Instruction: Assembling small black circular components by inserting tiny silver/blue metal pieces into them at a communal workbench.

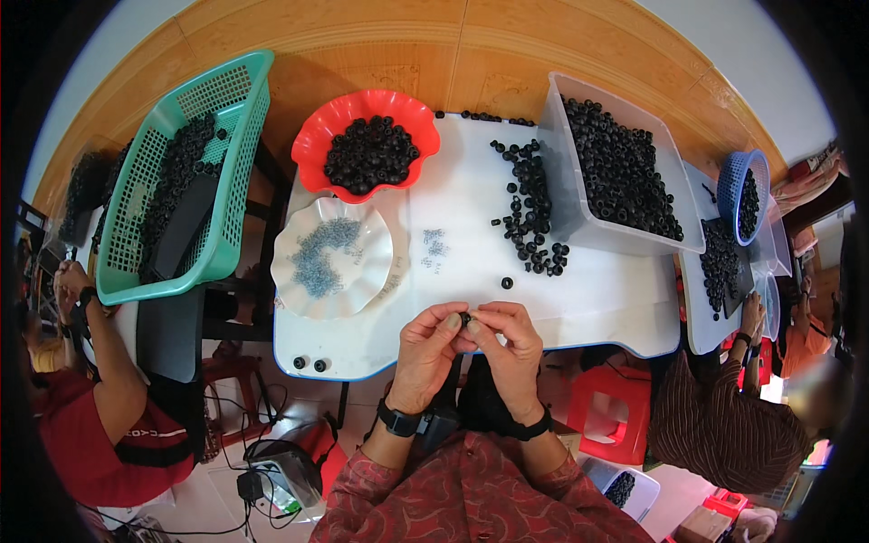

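Two hands meet at the near edge of a white table (597,308). The left hand (427,348) and right hand (511,348) together pinch one small black ring-shaped part (465,319) between their fingertips, just above the table's front rim. Bare tabletop lies directly ahead of them. A white scalloped plate (291,281) of tiny grey pieces sits to the left, and loose black rings (529,217) lie scattered to the right.

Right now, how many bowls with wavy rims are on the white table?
2. A red bowl full of small black rings sits at the table's far left. A white bowl holding tiny silvery bits sits just in front of it. None seems hidden.
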Motion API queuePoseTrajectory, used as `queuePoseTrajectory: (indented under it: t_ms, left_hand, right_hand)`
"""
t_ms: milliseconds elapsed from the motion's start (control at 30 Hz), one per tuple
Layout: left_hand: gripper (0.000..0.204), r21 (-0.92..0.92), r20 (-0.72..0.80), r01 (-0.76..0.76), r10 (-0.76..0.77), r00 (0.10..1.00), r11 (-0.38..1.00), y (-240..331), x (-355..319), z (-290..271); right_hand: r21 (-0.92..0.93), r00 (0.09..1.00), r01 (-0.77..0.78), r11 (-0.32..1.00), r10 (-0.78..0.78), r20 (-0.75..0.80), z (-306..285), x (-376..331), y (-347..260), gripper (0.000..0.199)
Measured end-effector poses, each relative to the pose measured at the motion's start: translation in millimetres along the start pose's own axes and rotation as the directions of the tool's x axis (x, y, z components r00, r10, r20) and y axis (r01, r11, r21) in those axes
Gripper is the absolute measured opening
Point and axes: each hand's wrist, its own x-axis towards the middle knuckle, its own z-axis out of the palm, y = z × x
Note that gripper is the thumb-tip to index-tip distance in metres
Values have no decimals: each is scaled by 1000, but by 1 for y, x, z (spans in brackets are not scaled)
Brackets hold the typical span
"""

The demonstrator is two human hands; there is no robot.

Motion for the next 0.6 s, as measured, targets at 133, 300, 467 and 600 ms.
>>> queuePoseTrajectory:
  t_ms: [133,300,467,600]
  left_hand:
    - [21,2,-14,4,-4,1000,1000,0,0,1]
    - [21,-3,-24,-2,2,1000,1000,0,-1,1]
    - [21,-72,15,33,-32,999,997,0,0,-5]
    - [21,-70,25,38,-37,999,997,1,0,-5]
  right_hand:
    - [-215,992,121,969,-125,-6,3,-1,-6,20]
    - [-259,986,160,953,-165,2,6,-4,-10,21]
    - [-92,995,104,990,-104,9,6,-3,-8,21]
    - [0,999,48,999,-48,6,7,-4,-4,16]
